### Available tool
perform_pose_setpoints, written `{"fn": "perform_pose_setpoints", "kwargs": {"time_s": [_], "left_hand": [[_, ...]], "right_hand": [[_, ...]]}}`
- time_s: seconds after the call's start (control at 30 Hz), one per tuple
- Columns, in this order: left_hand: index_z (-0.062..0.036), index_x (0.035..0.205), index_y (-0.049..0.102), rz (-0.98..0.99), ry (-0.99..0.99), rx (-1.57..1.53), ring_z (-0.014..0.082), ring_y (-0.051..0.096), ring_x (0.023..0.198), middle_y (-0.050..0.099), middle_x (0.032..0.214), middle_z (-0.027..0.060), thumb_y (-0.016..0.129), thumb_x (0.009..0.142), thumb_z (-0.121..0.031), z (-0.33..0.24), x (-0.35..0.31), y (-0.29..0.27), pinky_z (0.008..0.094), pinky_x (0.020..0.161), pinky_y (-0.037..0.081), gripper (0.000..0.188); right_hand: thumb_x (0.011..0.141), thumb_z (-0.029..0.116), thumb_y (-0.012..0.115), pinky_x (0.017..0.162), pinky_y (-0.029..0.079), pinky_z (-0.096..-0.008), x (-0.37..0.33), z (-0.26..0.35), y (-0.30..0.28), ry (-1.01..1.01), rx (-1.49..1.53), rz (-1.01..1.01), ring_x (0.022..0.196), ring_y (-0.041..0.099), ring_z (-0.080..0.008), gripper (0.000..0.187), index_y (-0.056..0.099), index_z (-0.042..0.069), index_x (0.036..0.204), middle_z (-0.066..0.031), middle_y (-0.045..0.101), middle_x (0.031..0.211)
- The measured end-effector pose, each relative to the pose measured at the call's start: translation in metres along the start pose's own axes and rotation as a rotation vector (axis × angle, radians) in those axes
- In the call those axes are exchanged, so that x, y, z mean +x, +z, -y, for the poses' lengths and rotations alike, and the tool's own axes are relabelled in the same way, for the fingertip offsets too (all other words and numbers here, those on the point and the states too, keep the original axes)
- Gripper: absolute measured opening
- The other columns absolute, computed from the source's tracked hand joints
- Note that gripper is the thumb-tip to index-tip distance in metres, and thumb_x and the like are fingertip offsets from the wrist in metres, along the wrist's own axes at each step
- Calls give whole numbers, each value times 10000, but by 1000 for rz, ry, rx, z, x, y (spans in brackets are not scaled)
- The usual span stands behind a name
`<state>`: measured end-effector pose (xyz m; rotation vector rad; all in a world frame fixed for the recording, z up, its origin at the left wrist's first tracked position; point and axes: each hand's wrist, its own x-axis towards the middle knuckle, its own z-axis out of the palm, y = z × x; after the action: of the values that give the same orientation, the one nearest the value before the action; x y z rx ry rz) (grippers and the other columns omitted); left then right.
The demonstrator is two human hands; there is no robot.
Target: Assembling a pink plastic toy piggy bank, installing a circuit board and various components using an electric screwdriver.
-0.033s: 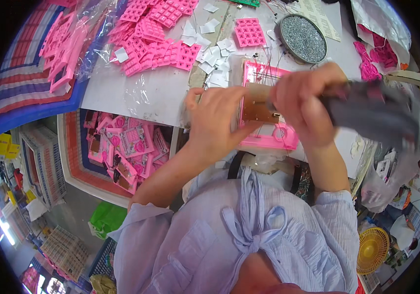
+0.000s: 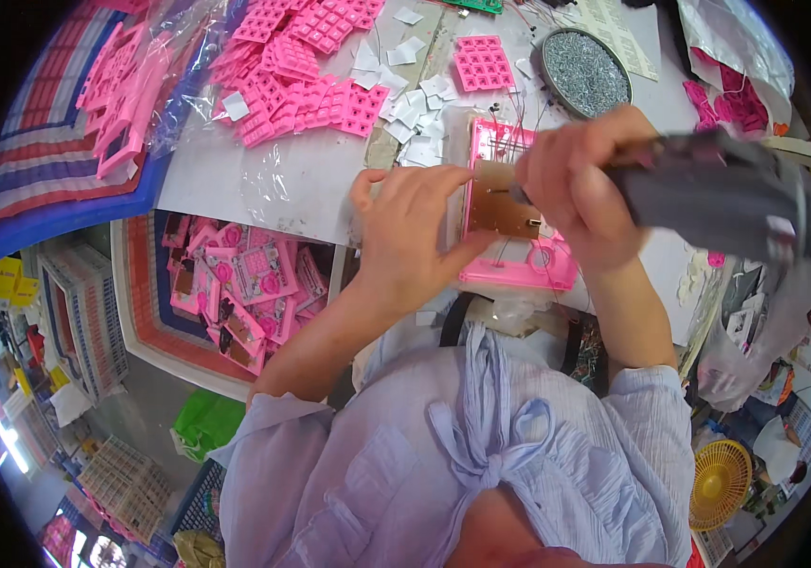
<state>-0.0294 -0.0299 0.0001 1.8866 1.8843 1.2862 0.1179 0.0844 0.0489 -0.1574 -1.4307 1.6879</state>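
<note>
Head view: right hand (image 2: 587,189), shifted slightly forward, grips a dark electric screwdriver (image 2: 713,194); left hand (image 2: 410,222), thumb spread, touches the brown circuit board (image 2: 500,213) in the pink casing (image 2: 509,273) on the worktop (image 2: 254,197).

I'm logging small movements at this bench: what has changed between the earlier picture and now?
The right hand, gripping the dark tool, has shifted slightly up and left in the picture; the left hand has edged slightly left. Nothing was visibly taken up or released. The brown board and pink casing stayed put.
</note>
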Motion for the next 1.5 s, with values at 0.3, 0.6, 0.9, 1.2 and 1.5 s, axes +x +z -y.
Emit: {"fn": "perform_pose_setpoints", "kwargs": {"time_s": [0.3,0.6,0.9,1.2,1.5], "left_hand": [[-147,1025,674,59,26,72,212,618,938,676,963,-12,832,739,-181,17,-21,-13,419,921,327,329],[-157,916,687,339,231,0,215,587,796,617,814,3,788,757,-181,-16,-20,0,418,791,396,190],[-57,896,640,464,174,-79,297,623,773,632,819,94,720,825,-58,-9,-4,1,421,696,492,107],[-47,912,633,315,-53,-175,183,585,684,636,842,75,746,774,12,-8,-2,11,304,640,499,187],[-27,1059,587,237,10,-145,185,580,674,624,856,75,741,797,27,-10,-7,23,306,626,497,308]], "right_hand": [[948,75,649,486,361,-296,8,-28,-1,21,-110,31,506,423,-106,210,443,61,907,-32,479,607],[930,20,599,488,367,-298,15,-23,-8,61,-99,41,507,425,-112,131,468,32,926,-47,493,642],[908,115,700,723,513,-339,-12,25,-33,26,-532,-235,959,593,-187,729,336,45,1536,-118,621,1169],[828,5,686,734,547,-332,-39,7,-23,293,-895,272,855,684,-209,356,676,49,1181,-94,715,969],[841,10,686,689,534,-296,-43,16,-20,540,-741,158,738,687,-163,253,666,29,1093,-80,720,860]]}}
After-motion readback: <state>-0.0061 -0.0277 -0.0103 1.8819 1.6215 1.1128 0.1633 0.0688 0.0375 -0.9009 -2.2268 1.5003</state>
